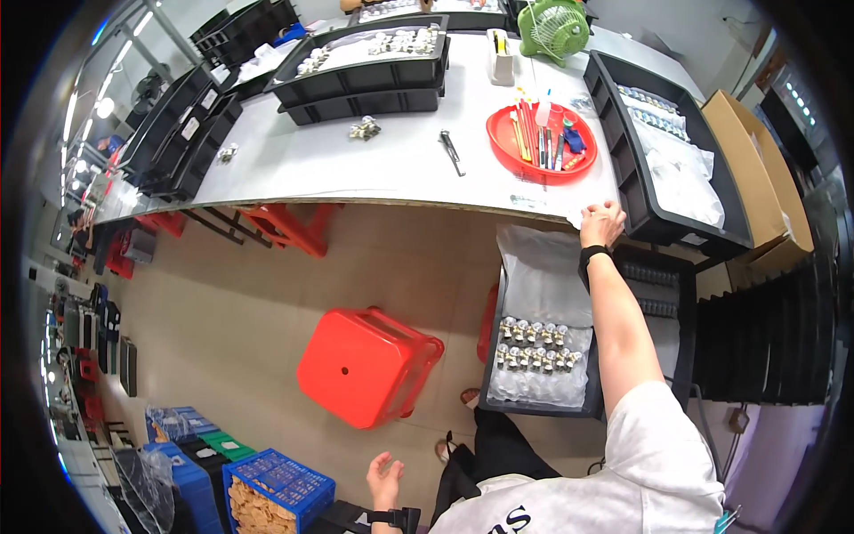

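Note:
My right hand (603, 222) reaches to the front edge of the white worktable (311, 169), close to the black bin at its right end. Its fingers are curled at a small white piece, which I cannot make out. My left hand (385, 479) hangs low by my side, fingers apart and holding nothing. Below my right forearm sits a black tray (492, 374) with two rows of small metal fittings (536, 359) on clear plastic sheeting (544, 276). On the table, a red round tray (501, 160) holds pens, brushes and small tools.
A red stool (347, 365) stands on the floor. Black bins (356, 102) of fittings line the table's back; another bin (654, 200) and a cardboard box (725, 116) stand right. A green fan (553, 31), a wrench-like tool (451, 151) and loose fittings (365, 129) are on the table.

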{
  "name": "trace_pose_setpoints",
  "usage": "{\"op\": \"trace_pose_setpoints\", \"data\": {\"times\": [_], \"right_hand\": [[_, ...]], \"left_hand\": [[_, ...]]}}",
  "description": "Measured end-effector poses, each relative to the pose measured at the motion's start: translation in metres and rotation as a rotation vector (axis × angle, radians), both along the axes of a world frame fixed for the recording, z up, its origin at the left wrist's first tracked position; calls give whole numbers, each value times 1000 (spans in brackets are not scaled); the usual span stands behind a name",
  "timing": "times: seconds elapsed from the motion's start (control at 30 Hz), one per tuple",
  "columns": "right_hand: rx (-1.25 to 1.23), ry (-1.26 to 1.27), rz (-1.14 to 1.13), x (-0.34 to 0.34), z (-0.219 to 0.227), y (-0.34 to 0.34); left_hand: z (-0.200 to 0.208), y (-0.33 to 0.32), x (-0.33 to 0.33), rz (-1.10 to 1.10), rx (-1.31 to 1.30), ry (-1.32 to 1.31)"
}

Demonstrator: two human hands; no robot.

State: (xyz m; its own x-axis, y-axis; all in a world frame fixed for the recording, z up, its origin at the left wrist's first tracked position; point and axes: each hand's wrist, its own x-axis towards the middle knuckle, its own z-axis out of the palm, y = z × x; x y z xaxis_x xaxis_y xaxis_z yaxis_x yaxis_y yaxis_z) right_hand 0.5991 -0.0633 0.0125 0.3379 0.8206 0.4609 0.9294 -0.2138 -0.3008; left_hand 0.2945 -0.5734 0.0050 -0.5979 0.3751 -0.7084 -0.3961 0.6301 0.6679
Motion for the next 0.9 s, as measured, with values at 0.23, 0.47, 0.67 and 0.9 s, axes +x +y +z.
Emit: {"op": "trace_pose_setpoints", "data": {"times": [0.23, 0.47, 0.67, 0.9], "right_hand": [[-230, -216, 135, 0, -1, 3], [265, 534, 144, 3, 9, -49], [-394, 504, 618, -45, -23, -286], [-1541, 703, 663, -58, -73, -494]], "left_hand": [[-15, 18, -50, -199, 34, -64], [-82, -32, -106, -905, -133, 38], [-98, -34, -115, -1733, -419, -157], [-85, 27, -90, -2191, -373, 229]]}}
